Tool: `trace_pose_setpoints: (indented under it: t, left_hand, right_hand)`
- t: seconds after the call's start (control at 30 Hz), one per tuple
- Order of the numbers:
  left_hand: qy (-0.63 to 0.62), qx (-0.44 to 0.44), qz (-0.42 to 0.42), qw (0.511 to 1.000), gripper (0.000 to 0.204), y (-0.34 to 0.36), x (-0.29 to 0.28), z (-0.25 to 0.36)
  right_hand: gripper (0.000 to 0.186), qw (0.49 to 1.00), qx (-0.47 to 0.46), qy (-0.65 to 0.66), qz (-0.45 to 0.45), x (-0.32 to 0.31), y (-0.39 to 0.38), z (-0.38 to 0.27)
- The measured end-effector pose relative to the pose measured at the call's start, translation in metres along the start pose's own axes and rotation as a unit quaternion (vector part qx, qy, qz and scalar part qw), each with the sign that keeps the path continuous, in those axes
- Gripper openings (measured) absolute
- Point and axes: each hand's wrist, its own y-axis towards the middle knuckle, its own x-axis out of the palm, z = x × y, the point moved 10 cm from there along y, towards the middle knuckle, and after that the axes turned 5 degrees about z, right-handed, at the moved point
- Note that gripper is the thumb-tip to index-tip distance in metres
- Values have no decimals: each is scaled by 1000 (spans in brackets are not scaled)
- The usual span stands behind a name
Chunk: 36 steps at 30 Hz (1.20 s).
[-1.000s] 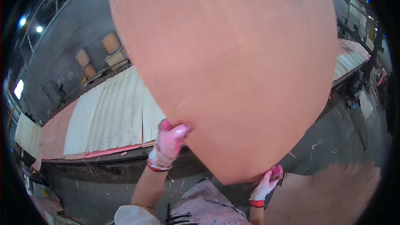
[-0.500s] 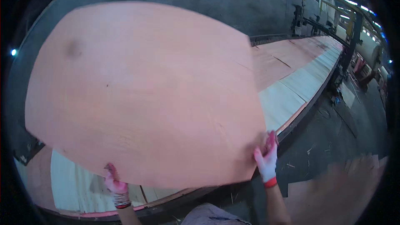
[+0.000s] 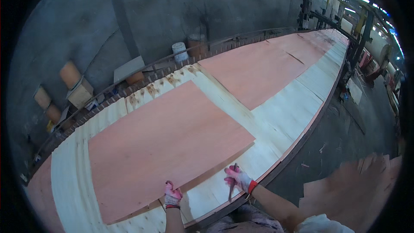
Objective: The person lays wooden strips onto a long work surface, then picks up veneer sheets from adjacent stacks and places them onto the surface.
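A large pink wood veneer sheet (image 3: 168, 133) lies over pale veneer (image 3: 71, 177) on a long bed. Its near edge is slightly raised, with a shadow beneath. My left hand (image 3: 173, 195), in a pink-stained white glove, is closed on that near edge. My right hand (image 3: 239, 178), gloved the same way with a red cuff, is off the sheet, just beyond its near right corner. Closed in its fingers is a thin dark brown strip (image 3: 231, 191); its exact kind is unclear.
Another pink veneer sheet (image 3: 258, 71) lies farther along the bed. Broken veneer sheets (image 3: 345, 190) are heaped on the floor at right. A white bucket (image 3: 180, 51) and boxes (image 3: 80, 92) stand along the wall. A metal frame (image 3: 358, 39) rises at the far end.
The pink sheet, held up in both hands before, has come down onto the pale veneer. My right hand has let go of it and moved left; the brown strip now shows there.
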Motion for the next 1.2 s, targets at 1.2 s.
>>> trace_pose_setpoints:
  t: [1.2]
  left_hand:
    - [-238,-119,36,963,42,200,-24,21]
  right_hand:
    - [26,886,-234,369,159,-35,301,-216]
